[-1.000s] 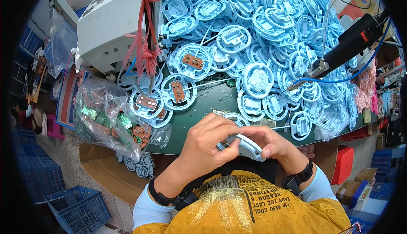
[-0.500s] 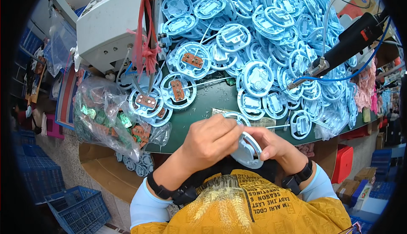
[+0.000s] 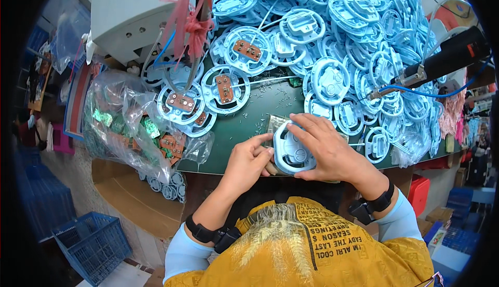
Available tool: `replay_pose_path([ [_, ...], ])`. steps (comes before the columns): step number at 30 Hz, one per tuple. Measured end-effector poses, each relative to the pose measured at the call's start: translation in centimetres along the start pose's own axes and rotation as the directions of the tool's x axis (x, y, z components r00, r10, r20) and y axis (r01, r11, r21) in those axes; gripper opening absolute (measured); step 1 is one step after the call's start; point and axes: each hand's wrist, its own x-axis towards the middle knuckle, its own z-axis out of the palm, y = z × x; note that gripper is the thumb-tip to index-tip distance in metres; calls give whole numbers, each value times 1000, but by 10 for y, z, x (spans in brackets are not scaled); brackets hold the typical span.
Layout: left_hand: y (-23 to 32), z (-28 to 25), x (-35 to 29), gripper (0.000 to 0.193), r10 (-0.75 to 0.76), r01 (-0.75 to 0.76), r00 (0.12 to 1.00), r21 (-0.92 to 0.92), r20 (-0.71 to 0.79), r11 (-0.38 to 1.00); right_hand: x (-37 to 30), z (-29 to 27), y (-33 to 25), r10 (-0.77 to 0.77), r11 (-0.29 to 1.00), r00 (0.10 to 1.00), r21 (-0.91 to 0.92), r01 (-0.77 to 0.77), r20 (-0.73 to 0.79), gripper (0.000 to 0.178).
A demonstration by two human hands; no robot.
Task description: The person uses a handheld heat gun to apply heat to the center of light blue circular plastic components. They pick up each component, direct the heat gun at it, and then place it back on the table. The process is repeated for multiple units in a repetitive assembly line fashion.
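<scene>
A light blue plastic toy steering wheel [image 3: 298, 155] is held just above the near edge of the green table, its ring standing tilted with the moulded centre facing right. My right hand [image 3: 332, 154] grips it from the right, fingers over the top of the ring and thumb at its lower edge. My left hand [image 3: 248, 165] is closed at the wheel's left side, index finger and thumb near the rim; whatever its curled fingers hold is hidden. Under the hands lies a clear-wrapped flat pad [image 3: 275, 123]. Further left, several wheels carry brown circuit boards [image 3: 224, 88].
A big heap of blue wheels [image 3: 332, 82] covers the back of the table [image 3: 260, 110], small screws scattered before it. A black electric screwdriver [image 3: 442, 58] hangs at right with a blue cable. At left are a plastic bag of boards [image 3: 125, 126] and a grey machine [image 3: 135, 22].
The wheel has been turned from a low, tilted position to stand over the pad, its moulded side now showing. My right hand has moved over its top; my left hand has dropped to its left side.
</scene>
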Motion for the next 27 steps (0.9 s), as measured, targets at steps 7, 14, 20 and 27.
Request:
replay_pose_path([
  [7,-5,-2,5,37,4,-4,999,-12,35,1000,2,4,0,9,1000,1000,-15,-9,4,99],
  [14,0,-2,5,36,-20,21,999,-30,47,999,2,2,-4,34,999,999,-17,-34,21,100],
  [20,0,-1,5,35,-34,35,999,-31,40,999,1,6,-4,42,998,999,-36,-42,4,100],
  [27,1,-2,6,35,-48,51,997,-41,53,998,1,6,-4,32,999,999,-41,-31,18,99],
])
